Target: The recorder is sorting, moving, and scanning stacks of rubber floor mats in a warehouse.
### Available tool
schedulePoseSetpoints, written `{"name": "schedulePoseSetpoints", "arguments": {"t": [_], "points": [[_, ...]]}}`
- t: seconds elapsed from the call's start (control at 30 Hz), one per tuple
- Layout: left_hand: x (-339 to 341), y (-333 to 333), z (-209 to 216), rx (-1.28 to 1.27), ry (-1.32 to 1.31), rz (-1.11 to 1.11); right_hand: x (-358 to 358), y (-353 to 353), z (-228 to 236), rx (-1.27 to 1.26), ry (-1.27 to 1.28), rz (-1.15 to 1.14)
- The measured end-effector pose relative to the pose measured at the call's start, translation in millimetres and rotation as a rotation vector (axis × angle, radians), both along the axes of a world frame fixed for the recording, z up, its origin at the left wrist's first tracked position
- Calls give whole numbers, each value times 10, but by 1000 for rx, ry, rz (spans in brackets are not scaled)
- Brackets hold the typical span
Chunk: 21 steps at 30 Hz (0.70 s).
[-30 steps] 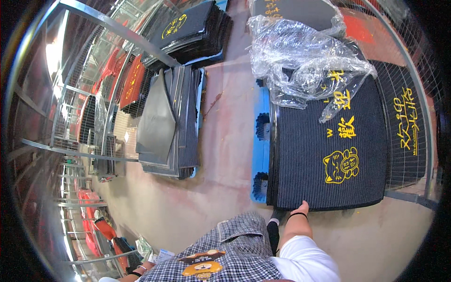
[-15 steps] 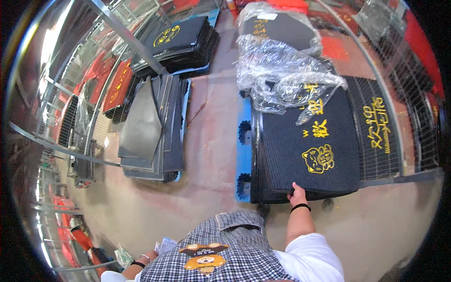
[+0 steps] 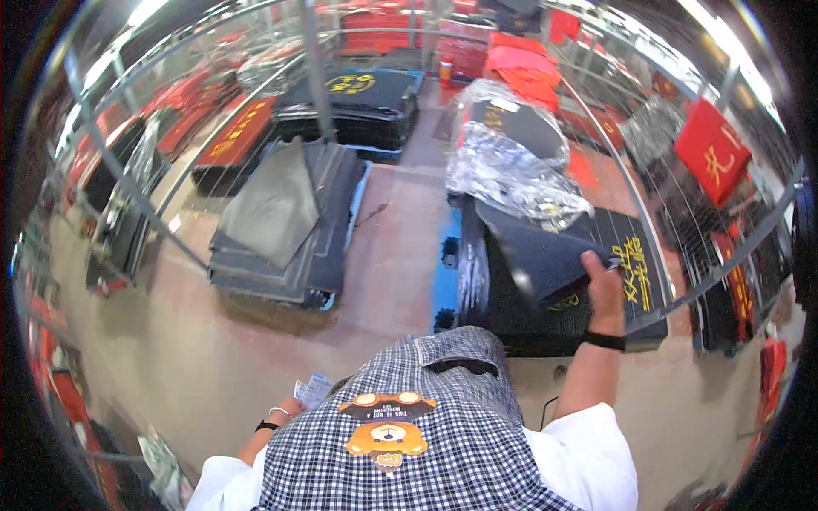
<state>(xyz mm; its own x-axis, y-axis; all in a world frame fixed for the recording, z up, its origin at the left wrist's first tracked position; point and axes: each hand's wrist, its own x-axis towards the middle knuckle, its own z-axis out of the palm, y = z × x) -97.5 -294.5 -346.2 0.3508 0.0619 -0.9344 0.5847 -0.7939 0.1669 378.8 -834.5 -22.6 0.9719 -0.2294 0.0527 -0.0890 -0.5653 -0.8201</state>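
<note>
My right hand is closed on the near edge of a dark ribbed floor mat. That edge is raised and bent back, showing the mat's smooth underside in part. Under it lies a stack of black mats on a blue pallet; another mat with yellow characters lies at the stack's right. Crumpled clear plastic wrap covers the far part. Down by my left side, my left hand grips some printed paper slips; its fingers are partly hidden.
Across the aisle on the left, grey mats are piled on a pallet, with wrapped black mats farther back. Metal rails stand beside the piles. A red mat hangs at the right, near a rail.
My right hand has risen and moved right, lifting the top mat's near edge and bending it back. My left hand still holds the paper slips. The view has tilted up.
</note>
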Motion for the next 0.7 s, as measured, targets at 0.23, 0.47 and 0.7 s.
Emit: {"name": "schedulePoseSetpoints", "arguments": {"t": [0.23, 0.47, 0.7], "points": [[-1302, 346, -228, 122, -30, -308, 532, -331, 398, 208, -94, -147], [-850, 1165, -56, 206, -41, -52, 492, 967, 1028, -20, -151, 5], [1315, 1150, 1168, -250, -932, 216, 0, 3070, 1812, -34, -393, 190]]}}
